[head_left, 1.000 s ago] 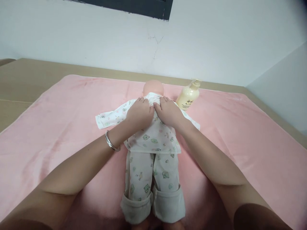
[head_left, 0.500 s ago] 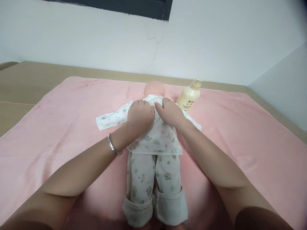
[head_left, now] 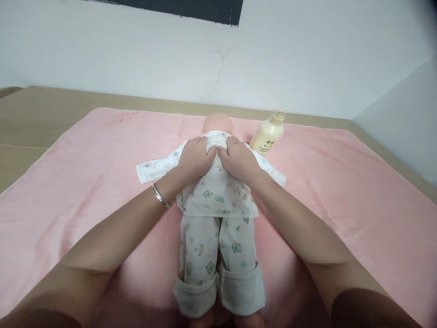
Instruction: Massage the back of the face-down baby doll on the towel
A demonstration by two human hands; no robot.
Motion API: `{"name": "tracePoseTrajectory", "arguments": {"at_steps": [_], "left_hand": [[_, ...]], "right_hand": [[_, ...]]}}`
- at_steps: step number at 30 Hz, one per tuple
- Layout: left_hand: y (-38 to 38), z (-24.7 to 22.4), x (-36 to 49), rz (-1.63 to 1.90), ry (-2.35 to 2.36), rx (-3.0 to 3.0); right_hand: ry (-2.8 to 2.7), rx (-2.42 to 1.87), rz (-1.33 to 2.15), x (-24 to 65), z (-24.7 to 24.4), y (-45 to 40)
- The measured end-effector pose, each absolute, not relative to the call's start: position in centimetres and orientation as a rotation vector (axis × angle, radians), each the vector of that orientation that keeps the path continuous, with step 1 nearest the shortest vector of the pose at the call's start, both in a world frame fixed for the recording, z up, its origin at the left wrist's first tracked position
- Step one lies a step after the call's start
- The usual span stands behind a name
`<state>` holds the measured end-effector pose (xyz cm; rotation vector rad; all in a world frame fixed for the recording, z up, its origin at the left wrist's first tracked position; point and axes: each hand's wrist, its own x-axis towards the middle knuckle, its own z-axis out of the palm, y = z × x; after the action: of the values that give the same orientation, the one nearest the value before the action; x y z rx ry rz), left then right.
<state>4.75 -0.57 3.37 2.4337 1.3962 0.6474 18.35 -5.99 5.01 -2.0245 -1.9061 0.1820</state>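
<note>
A baby doll (head_left: pixel 218 124) lies lengthwise before me, its bald head at the far end and no face showing. It wears a white printed top (head_left: pixel 220 200) and matching trousers (head_left: pixel 201 250) with turned-up cuffs. My left hand (head_left: pixel 197 157) rests on the left of the doll's upper back, fingers towards the shoulder, partly hidden. On the other side, my right hand (head_left: pixel 239 159) lies against the upper back, fingers pointing to the neck. Both thumbs stretch inward and nearly meet over the middle. Each hand looks open, pressed on the cloth rather than wrapped round anything.
A pale yellow pump bottle (head_left: pixel 268 139) stands beyond my right hand, beside the doll's shoulder. Under the doll spreads a pink blanket (head_left: pixel 112 191) with a few creases. It lies on a wooden tabletop (head_left: pixel 44 114) that meets a white wall (head_left: pixel 153 59).
My left hand has turned a little and its thumb now stretches towards the right thumb. Both thumbs sit closer together at the middle of the back. The view has shifted slightly.
</note>
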Motion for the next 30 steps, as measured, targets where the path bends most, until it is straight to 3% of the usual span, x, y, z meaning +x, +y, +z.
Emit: {"name": "tracePoseTrajectory", "arguments": {"at_steps": [7, 14, 23, 30], "left_hand": [[-0.6, 3.2, 4.8, 0.635, 1.438, 2.512], [-3.2, 2.9, 5.4, 0.72, 1.349, 2.798], [-0.6, 3.6, 4.4, 0.672, 1.407, 2.366], [-2.0, 3.2, 4.9, 0.707, 1.463, 2.529]], "right_hand": [[-1.951, -2.032, 0.156, 18.8, 4.7, -5.3], [-2.11, -1.899, 0.362, 20.7, 5.9, -5.0], [-2.066, -1.957, -0.05, 17.3, 3.8, -7.0], [-1.949, -1.932, 0.208, 18.8, 4.5, -5.5]]}}
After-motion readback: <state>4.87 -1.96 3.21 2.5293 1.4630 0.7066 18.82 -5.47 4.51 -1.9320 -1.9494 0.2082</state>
